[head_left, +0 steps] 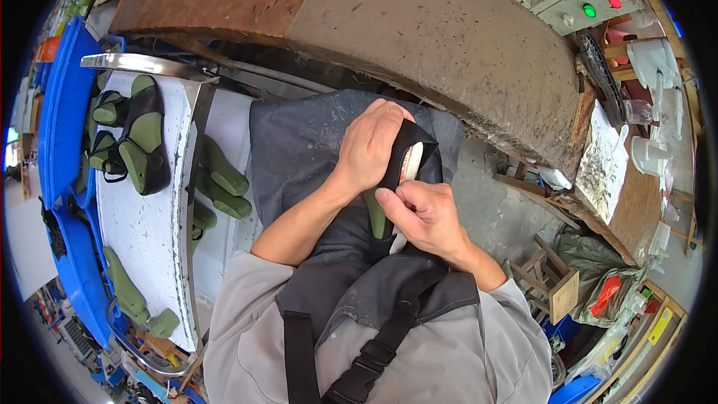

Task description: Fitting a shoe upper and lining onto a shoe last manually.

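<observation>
While the left hand (372, 146) and right hand (431, 217) flank it, a black shoe upper (402, 137) on a green last (376, 215) sits above the lap.

Its long axis runs roughly away from the body, the far end leaning a little right. The left hand is clasped around the far part from the left, its fingertips partly out of sight; the right hand, nearer the body, is curled over the pale sole piece (410, 161), thumb reaching left, though whether it pinches anything I cannot tell. The 2 hands are close but apart, with the shoe between them and a dark apron (295, 138) beneath. To the left, a white surface (142, 218) bears black sandals (155, 157); the brown surface (434, 37) lies ahead.
</observation>
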Demonstrator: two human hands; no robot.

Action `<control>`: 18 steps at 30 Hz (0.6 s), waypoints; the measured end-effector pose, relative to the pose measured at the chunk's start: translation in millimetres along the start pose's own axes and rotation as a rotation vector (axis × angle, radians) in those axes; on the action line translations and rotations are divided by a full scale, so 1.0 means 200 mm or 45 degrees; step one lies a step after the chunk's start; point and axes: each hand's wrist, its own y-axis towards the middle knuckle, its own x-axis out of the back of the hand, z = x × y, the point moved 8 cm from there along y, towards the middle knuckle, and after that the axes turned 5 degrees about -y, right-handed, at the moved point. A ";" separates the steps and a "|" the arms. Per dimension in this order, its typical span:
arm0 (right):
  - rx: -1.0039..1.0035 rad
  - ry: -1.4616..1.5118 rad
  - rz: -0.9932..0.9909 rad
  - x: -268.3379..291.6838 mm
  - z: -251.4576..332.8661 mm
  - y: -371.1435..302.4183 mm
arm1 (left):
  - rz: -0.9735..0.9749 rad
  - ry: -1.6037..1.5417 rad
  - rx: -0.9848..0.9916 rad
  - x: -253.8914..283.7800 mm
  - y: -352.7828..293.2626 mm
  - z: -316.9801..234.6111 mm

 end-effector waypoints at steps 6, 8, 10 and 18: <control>0.182 0.143 -0.041 0.00 0.02 -0.04 | 0.010 0.076 -0.204 0.01 -0.06 -0.11; 0.194 0.125 -0.051 -0.02 0.03 -0.06 | 0.002 -0.006 -0.291 0.03 -0.07 -0.09; 0.179 0.094 -0.075 -0.02 0.04 -0.07 | 0.001 -0.020 -0.307 0.04 -0.08 -0.09; -0.405 0.174 -0.110 -0.02 -0.06 -0.14 | 0.009 -0.038 -0.379 0.07 -0.08 -0.16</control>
